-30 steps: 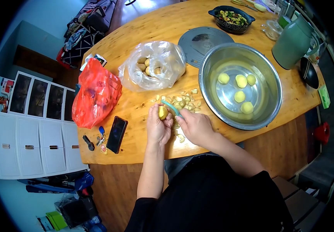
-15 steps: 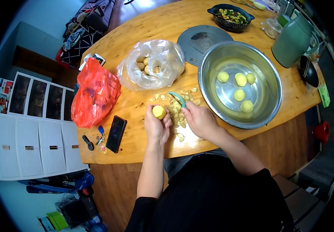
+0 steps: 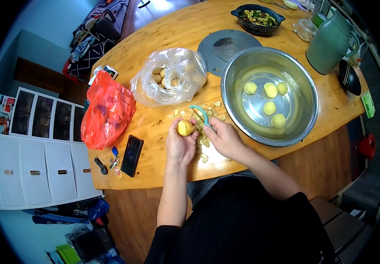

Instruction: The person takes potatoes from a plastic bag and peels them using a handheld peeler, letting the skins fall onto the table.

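Note:
My left hand (image 3: 181, 146) is wrapped round a yellow, partly peeled potato (image 3: 184, 128). Just to its right, my right hand (image 3: 226, 138) grips a teal peeler (image 3: 203, 115), whose head is above the potato and apart from it. Peelings (image 3: 205, 140) lie scattered on the wooden table under and beyond both hands. To the right stands a large metal basin (image 3: 302, 132) with several peeled potatoes (image 3: 270, 90) in water. Unpeeled potatoes (image 3: 158, 78) show through the opening of a clear plastic bag (image 3: 185, 75) beyond my left hand.
A red bag (image 3: 107, 110), a black phone (image 3: 132, 155) and keys (image 3: 114, 160) lie on the left. Behind the basin are a grey round mat (image 3: 218, 48) and a dark dish of food (image 3: 258, 27). A green jug (image 3: 329, 44) stands at the back right.
The potato has turned in my left hand and now shows a darker side. The peeler has come slightly left and down, nearer the potato. The whole view has shifted a little.

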Tool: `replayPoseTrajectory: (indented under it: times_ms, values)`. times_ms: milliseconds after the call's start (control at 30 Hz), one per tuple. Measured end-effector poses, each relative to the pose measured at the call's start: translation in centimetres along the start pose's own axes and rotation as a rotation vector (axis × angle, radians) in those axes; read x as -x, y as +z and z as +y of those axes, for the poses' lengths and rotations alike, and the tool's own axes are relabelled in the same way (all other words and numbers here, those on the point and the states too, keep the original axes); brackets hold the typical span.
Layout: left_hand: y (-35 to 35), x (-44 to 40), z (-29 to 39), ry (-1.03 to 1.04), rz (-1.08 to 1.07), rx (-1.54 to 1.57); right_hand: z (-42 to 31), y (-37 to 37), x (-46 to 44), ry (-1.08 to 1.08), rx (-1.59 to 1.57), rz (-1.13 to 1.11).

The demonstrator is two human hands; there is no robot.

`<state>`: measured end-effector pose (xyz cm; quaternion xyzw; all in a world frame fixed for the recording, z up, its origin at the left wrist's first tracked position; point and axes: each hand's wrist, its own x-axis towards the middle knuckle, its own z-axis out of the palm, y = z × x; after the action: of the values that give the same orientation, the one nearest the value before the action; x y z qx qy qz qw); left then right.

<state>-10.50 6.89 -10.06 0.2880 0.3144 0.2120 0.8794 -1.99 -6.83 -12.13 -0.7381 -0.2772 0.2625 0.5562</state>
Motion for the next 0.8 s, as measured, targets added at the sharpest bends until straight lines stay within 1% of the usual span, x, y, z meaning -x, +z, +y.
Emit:
replayPoseTrajectory:
  times_ms: [33,133,200,233,300,400,433,533,567,600,667,700,800]
  values:
    - [-0.2,0.0,-0.1,0.041,-0.023,-0.041,-0.2,-0.1,0.1,-0.027,0.032,0.01]
    - [-0.5,-0.1,-0.7,0.135,-0.063,-0.143,-1.2,0.2,0.4,-0.113,-0.009,0.039]
    - [-0.2,-0.2,-1.1,0.16,-0.05,-0.182,-1.6,0.4,0.2,-0.097,-0.074,-0.006]
    - [0.7,-0.1,-1.5,0.158,-0.001,-0.151,-1.2,1.0,-0.1,-0.097,-0.092,-0.012]
    - [0.6,0.3,-1.4,0.124,-0.023,-0.127,-1.6,0.6,-0.3,-0.096,-0.158,-0.046]
    - [0.1,0.1,-0.8,0.127,-0.002,-0.096,-1.3,-0.1,-0.7,-0.052,0.005,0.066]
    - [-0.2,0.1,-0.5,0.135,-0.011,-0.106,-1.1,-0.1,-0.6,-0.107,0.192,0.167]
    - [-0.6,0.1,-0.4,0.17,-0.018,-0.128,-1.1,-0.2,-0.4,-0.295,0.27,0.17]
    - [-1.3,-0.2,-0.6,0.197,-0.043,-0.152,-1.2,-0.1,-0.3,-0.285,0.267,0.164]
    - [-1.3,-0.1,-0.6,0.225,-0.068,-0.175,-1.5,-0.1,0.1,-0.288,0.334,0.139]
    - [-0.6,0.2,-0.7,0.3,0.043,-0.302,-2.4,0.1,0.9,-0.294,0.468,0.091]
    - [-0.1,0.5,-0.8,0.335,0.1,-0.367,-2.4,0.3,1.3,-0.425,0.465,0.148]
    - [0.3,0.5,-1.2,0.526,0.153,-0.513,-2.0,1.4,2.1,-0.49,0.452,0.154]
